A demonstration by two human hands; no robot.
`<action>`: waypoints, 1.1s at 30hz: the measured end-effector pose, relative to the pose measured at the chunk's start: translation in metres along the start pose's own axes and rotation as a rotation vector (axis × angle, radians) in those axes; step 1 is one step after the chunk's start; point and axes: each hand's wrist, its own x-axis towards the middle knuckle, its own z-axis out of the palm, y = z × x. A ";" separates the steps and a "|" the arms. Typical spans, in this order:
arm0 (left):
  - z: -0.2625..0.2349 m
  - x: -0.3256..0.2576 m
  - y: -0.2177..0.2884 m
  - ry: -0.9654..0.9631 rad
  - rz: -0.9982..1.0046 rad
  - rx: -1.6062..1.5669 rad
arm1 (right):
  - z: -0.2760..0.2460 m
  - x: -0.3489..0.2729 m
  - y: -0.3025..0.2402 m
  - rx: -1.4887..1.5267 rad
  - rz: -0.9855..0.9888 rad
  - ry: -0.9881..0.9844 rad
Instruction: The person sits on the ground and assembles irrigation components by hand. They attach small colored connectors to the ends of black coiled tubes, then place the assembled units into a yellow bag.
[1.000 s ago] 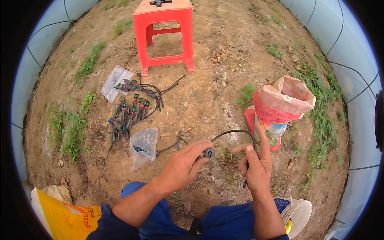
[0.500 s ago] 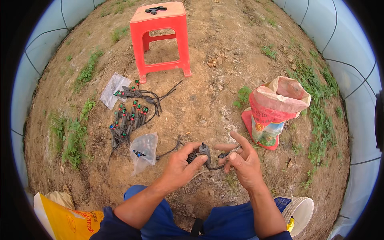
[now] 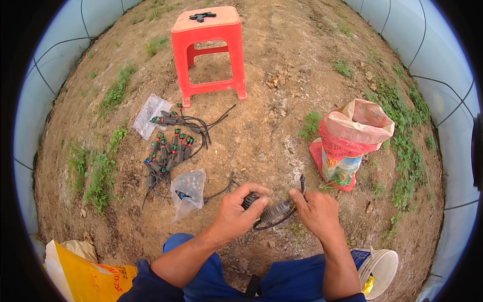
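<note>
In front of my lap, my left hand [image 3: 237, 207] closes its thumb and fingers round a black ribbed cylinder [image 3: 249, 200]. My right hand [image 3: 318, 210] pinches a thin black tube [image 3: 289, 217], whose dark end fitting [image 3: 302, 180] sticks up above the thumb. The tube bends in a loop below a second ribbed cylinder, a grey one [image 3: 274, 212], lying between the two hands. Whether the grey cylinder is touched by the left fingers, I cannot tell. To the left on the soil lies a pile of similar ribbed sprinkler assemblies [image 3: 168, 153] with green and red tips and black tubes.
A red plastic stool [image 3: 209, 60] stands ahead, with small black parts [image 3: 202, 17] on it. Clear plastic bags [image 3: 188, 194] lie near the pile. An open red-and-white sack [image 3: 352, 136] is at right, a white bucket [image 3: 385, 267] at lower right, a yellow bag [image 3: 85, 274] at lower left.
The upright grey cylinder has tipped over and now lies slanted between my hands. My right fingers, spread before, have closed on the tube and lifted its end fitting upright.
</note>
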 end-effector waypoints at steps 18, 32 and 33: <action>0.005 -0.011 0.016 0.154 0.534 0.291 | 0.035 -0.017 -0.014 1.529 0.031 -0.340; 0.018 -0.014 -0.030 -0.087 -0.424 0.231 | 0.005 -0.033 -0.015 1.921 -0.361 -0.006; 0.022 -0.015 -0.038 -0.167 -0.584 0.125 | 0.006 -0.039 -0.016 1.915 -0.360 -0.037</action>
